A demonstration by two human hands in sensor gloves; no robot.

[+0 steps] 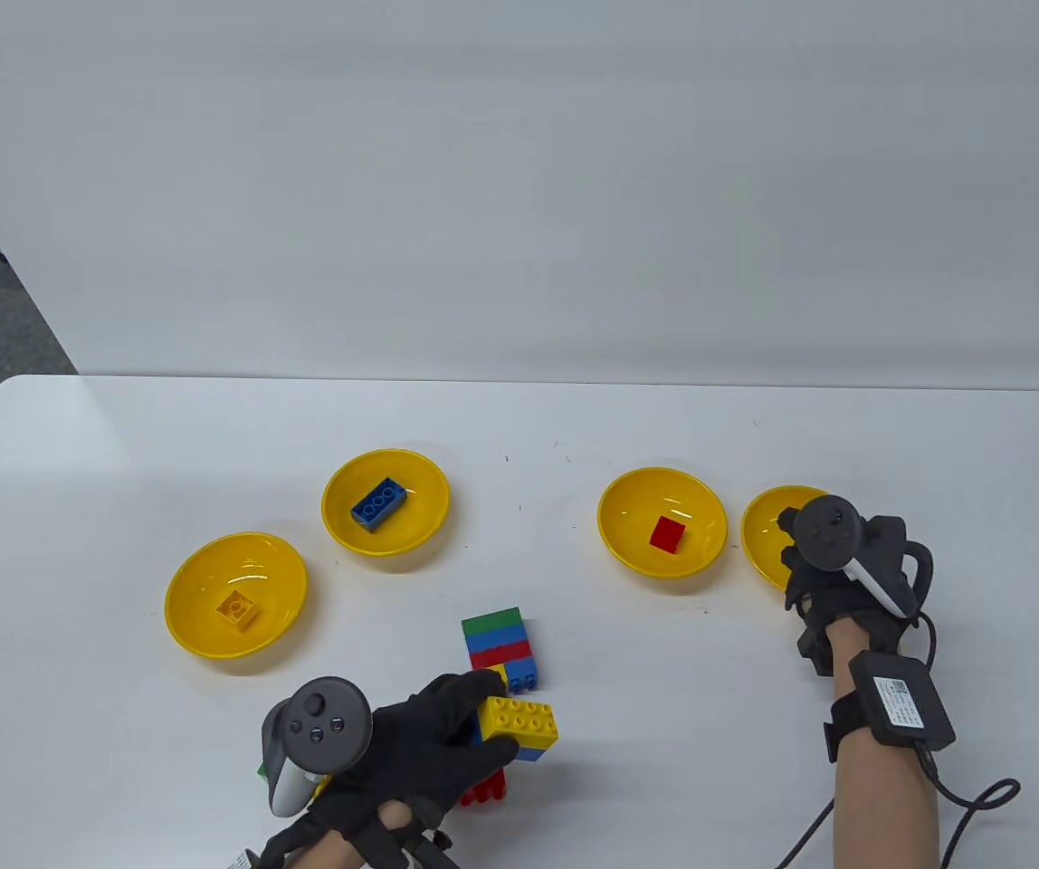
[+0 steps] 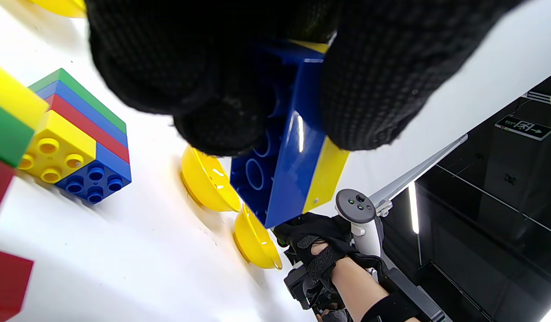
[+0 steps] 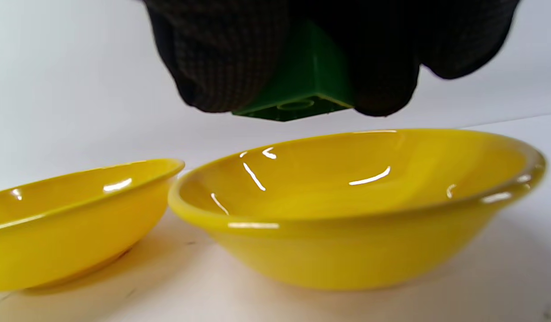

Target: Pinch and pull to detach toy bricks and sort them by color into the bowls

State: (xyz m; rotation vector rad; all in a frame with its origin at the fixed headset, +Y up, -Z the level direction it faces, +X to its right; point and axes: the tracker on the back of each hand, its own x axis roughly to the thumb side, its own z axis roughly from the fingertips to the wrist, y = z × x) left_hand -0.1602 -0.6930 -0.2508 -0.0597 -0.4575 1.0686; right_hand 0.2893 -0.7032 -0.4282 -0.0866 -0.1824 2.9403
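- Bricks sit at the near middle of the white counter (image 1: 574,434): a stacked block (image 1: 500,647) of green, blue, red and yellow layers, with a red brick (image 1: 486,789) nearer still.
- Left hand (image 1: 433,738) has thumb and fingers curled round a yellow-on-blue pair (image 1: 519,727), held clear of the counter just near the stack (the left wrist view shows its hollow blue underside).
- Right hand (image 1: 823,566) hovers over the far-right bowl (image 1: 759,534), its fingers pinching a green brick (image 3: 302,87) just above that bowl's rim.
- Three other yellow bowls: the left bowl (image 1: 185,625) holds a yellow brick (image 1: 237,608), the next bowl (image 1: 338,525) a blue brick (image 1: 378,502), the third bowl (image 1: 619,543) a red one (image 1: 667,533).
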